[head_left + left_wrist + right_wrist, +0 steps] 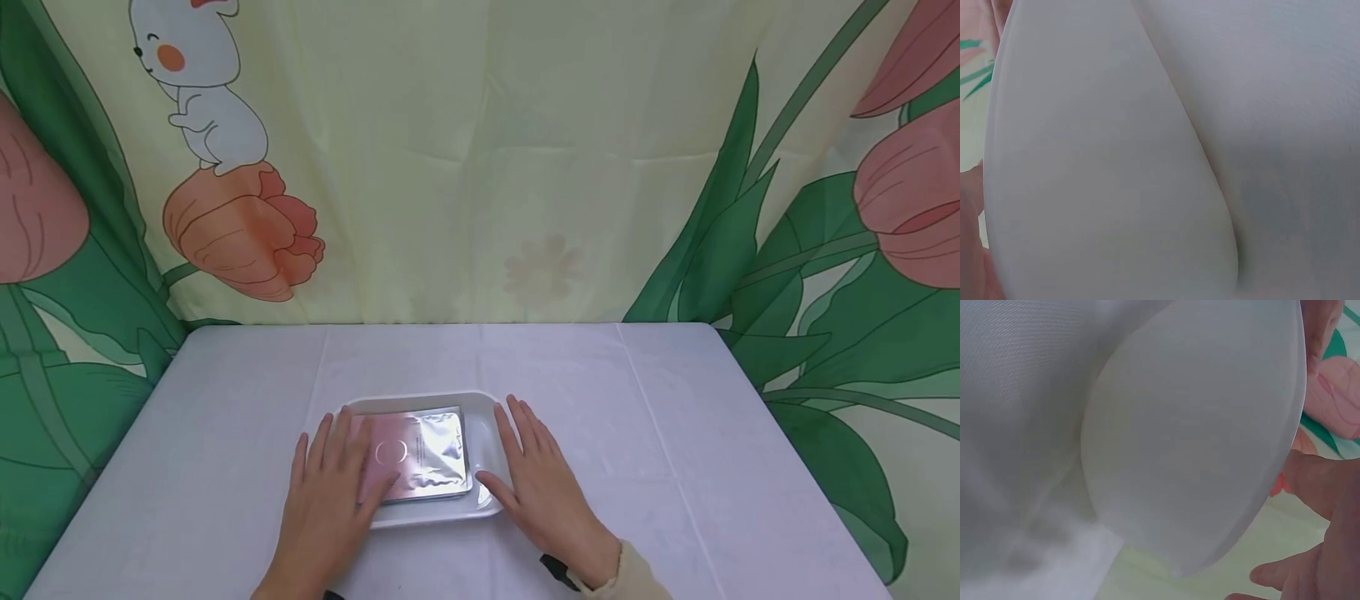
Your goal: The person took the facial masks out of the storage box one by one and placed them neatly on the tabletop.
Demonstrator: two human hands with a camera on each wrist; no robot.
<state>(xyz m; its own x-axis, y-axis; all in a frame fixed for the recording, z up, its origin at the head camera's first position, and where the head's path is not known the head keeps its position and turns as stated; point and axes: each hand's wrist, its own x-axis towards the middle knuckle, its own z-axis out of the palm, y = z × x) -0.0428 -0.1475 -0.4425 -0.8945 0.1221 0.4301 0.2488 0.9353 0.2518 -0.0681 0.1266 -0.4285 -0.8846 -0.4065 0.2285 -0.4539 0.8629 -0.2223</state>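
Head view: a pink-and-silver foil sachet (435,454) lies flat inside a white oval-cornered tray (485,442), with what looks like the edge of another sachet beneath it; the tray sits on a tabletop (600,392) covered in white cloth, with a tulip-printed curtain (420,167) behind. The left hand (322,496) is at the tray's left end, fingers extended and a little apart, overlapping the sachet's pink side; whether they touch it cannot be told. The right hand (546,492) is at the tray's right end, fingers straight, thumb spread toward the tray's inside, with nothing grasped. Judging from this, putting the sachet into the tray looks done and the hands seem to be squaring or steadying it; whether anything is left to do does not show. Left wrist view: the tray's pale outer wall fills much of the frame, with part of the hand beyond its rim. Right wrist view: the tray's opposite outer wall, with fingers spread beyond the rim; the sachet is hidden from both wrist cameras.
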